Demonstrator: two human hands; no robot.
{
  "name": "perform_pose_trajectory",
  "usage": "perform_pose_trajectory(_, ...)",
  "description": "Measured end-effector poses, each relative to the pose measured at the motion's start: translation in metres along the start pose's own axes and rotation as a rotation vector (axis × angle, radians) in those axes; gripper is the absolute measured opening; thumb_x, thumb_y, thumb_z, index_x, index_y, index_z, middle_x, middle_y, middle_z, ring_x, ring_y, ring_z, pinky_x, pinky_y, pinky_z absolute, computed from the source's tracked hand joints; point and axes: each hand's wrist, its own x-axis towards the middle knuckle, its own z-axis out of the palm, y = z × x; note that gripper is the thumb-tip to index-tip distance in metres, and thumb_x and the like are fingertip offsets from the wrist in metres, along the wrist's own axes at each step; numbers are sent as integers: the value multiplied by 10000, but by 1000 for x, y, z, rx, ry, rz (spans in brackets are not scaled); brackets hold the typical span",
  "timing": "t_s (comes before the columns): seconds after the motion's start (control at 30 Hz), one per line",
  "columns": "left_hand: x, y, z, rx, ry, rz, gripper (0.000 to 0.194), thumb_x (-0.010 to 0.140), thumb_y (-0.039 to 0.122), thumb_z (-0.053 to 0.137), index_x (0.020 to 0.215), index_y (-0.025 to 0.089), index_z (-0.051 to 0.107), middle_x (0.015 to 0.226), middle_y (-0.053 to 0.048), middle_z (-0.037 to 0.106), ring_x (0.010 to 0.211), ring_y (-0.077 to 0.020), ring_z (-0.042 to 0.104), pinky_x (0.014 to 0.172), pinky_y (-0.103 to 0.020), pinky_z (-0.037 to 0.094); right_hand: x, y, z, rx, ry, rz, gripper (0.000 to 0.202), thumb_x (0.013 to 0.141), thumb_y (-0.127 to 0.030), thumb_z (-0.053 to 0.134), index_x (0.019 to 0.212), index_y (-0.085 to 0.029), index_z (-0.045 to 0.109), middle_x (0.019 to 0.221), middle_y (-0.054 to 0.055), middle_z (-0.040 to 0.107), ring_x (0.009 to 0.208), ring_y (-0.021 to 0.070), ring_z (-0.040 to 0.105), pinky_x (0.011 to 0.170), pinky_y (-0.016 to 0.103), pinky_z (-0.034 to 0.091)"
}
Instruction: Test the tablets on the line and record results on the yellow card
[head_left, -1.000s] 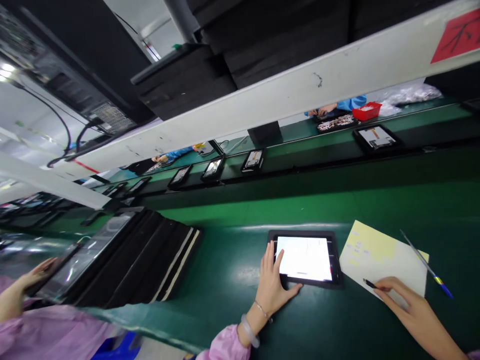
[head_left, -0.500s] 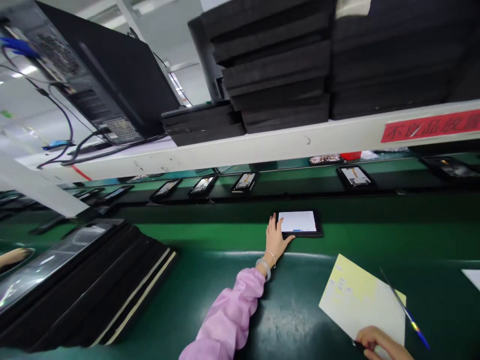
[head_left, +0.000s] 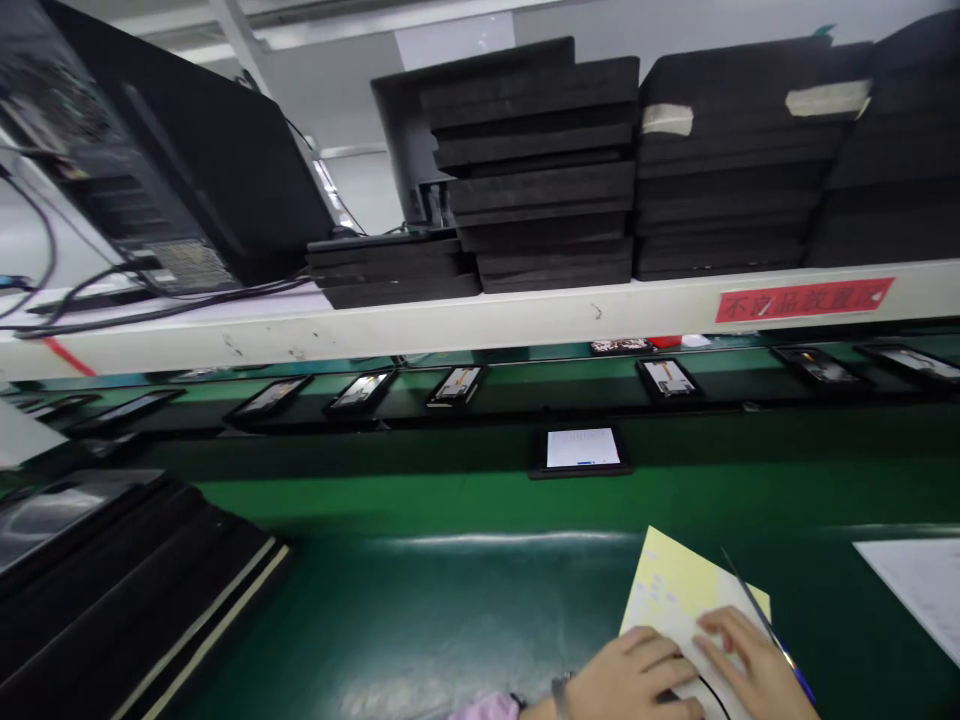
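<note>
Both of my hands are together over a yellow-and-white sheet of paper (head_left: 686,575) at the lower right. My left hand (head_left: 634,680) has its fingers curled above the sheet's lower part, with a thin dark thing partly showing at the fingertips. Close beside it, my right hand (head_left: 757,665) has bent fingers drawn together; what they hold is hidden. A slim pointed tool with a blue end (head_left: 804,688) lies across the sheet's right side, partly behind my right hand. Farther off, a tablet (head_left: 583,449) with a lit white screen lies in a black frame on the green surface.
Opened devices, one of them here (head_left: 667,379), stand along a dark strip behind. Above runs a white shelf (head_left: 525,318) bearing black foam trays (head_left: 547,205) and a computer case (head_left: 195,150). Stacked black trays (head_left: 112,600) occupy the left. A white paper (head_left: 919,585) lies right.
My left hand has left the tablet and come down and right to my right hand over the sheet. The tablet stays on the green surface. The view has turned slightly.
</note>
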Motion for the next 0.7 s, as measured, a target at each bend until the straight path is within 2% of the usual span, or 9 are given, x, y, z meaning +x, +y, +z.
perform_pose_trajectory(0.07, 5, 5, -13, 54, -32, -30, 433, 1008, 526, 529, 1419, 392, 500, 1565, 17, 434, 1426, -262, 408, 1171, -442, 400, 10, 14, -14, -204, 144, 68, 363, 1099, -537, 409, 1139, -239, 613, 961, 75, 632, 866, 311, 657, 705, 366, 590)
perform_pose_trajectory(0.13, 8, 8, -25, 43, -68, -106, 527, 1004, 624, 458, 1484, 410, 430, 1606, 12, 369, 1477, -296, 331, 1179, -524, 382, 17, 30, -27, -412, 205, 118, 563, 1077, -616, 367, 1378, -167, 525, 943, 109, 620, 852, 352, 650, 604, 385, 567)
perform_pose_trajectory(0.27, 8, 12, -28, -45, -98, -156, 522, 1004, 642, 435, 1461, 393, 470, 1574, -15, 412, 1439, -301, 391, 1146, -533, 421, 24, 51, -48, -261, 23, 163, 616, 1065, -503, 380, 1577, -161, 373, 750, 10, 570, 572, 264, 598, 481, 298, 468)
perform_pose_trajectory(0.33, 7, 16, -24, -97, -97, -196, 527, 993, 650, 455, 1452, 392, 476, 1575, -35, 403, 1443, -335, 378, 1142, -574, 409, 25, 49, -59, 27, 30, 218, 523, 1028, -484, 528, 1459, -188, 548, 683, -25, 524, 530, 223, 547, 507, 280, 467)
perform_pose_trajectory(0.4, 6, 20, -21, -167, -94, -230, 516, 988, 650, 470, 1431, 387, 487, 1582, -43, 381, 1464, -365, 333, 1148, -621, 378, 26, 42, -72, 452, 154, 287, 418, 965, -497, 690, 1270, -211, 689, 728, -2, 560, 627, 224, 581, 585, 279, 516)
perform_pose_trajectory(0.5, 7, 26, -23, -289, -80, -303, 504, 957, 664, 525, 1303, 300, 565, 1516, -74, 427, 1455, -375, 326, 1181, -639, 320, 30, 26, -83, 1059, 410, 367, 477, 818, -489, 885, 1201, -252, 727, 1020, 54, 650, 983, 261, 626, 784, 263, 573)
perform_pose_trajectory(0.57, 9, 27, -25, -342, -42, -418, 508, 922, 642, 602, 1203, 219, 579, 1445, -117, 469, 1425, -368, 359, 1203, -623, 300, 36, 18, -79, 1194, 491, 409, 544, 709, -482, 986, 1140, -263, 738, 1087, 49, 651, 1064, 253, 607, 810, 235, 578)
perform_pose_trajectory(0.63, 10, 27, -27, -333, -7, -573, 451, 924, 533, 654, 1173, 170, 557, 1446, -164, 458, 1425, -368, 355, 1198, -598, 334, 43, 13, -63, 1175, 479, 440, 450, 719, -532, 1000, 938, -247, 730, 794, 11, 620, 808, 209, 633, 659, 211, 578)
perform_pose_trajectory(0.7, 9, 27, -28, -271, 2, -668, 372, 951, 411, 645, 1189, 149, 533, 1490, -191, 428, 1437, -366, 349, 1164, -560, 403, 49, 9, -40, 1133, 443, 446, 483, 847, -617, 890, 723, -238, 618, 512, -61, 371, 506, 164, 487, 477, 208, 488)
